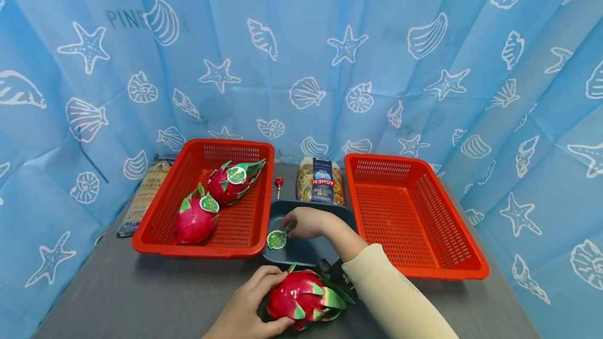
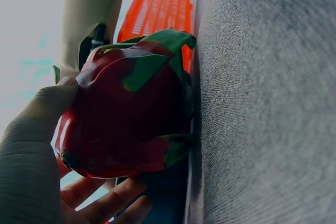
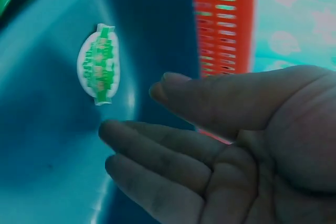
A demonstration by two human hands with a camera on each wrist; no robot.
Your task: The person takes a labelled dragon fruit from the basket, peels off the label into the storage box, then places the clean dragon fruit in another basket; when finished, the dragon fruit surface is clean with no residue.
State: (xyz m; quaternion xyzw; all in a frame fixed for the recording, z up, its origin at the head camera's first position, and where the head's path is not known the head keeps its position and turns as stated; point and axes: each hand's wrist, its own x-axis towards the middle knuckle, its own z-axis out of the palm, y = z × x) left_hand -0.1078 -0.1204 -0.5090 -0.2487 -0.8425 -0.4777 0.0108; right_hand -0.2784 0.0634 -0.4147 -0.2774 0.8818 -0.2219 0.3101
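My left hand [image 1: 248, 302] grips a red dragon fruit [image 1: 298, 296] with green leaf tips at the table's front. In the left wrist view the thumb lies over one side of the dragon fruit [image 2: 123, 114] and the fingers reach round the other. My right hand [image 1: 307, 223] hangs over the dark blue tray [image 1: 306, 250], fingers loosely extended. Close by its fingertips, a round green-and-white sticker [image 1: 276, 239] lies in the tray's left part. The right wrist view shows a gap between the thumb [image 3: 210, 98] and fingers, nothing between them, with the sticker [image 3: 100, 65] just beyond.
Two dragon fruits with similar stickers lie in the left red basket [image 1: 242, 224]. Another red basket [image 1: 391, 213] stands right. Behind the tray are an Agnesi pasta bag [image 1: 321, 182] and a lollipop [image 1: 279, 184]. A long packet [image 1: 148, 192] lies beside the left basket.
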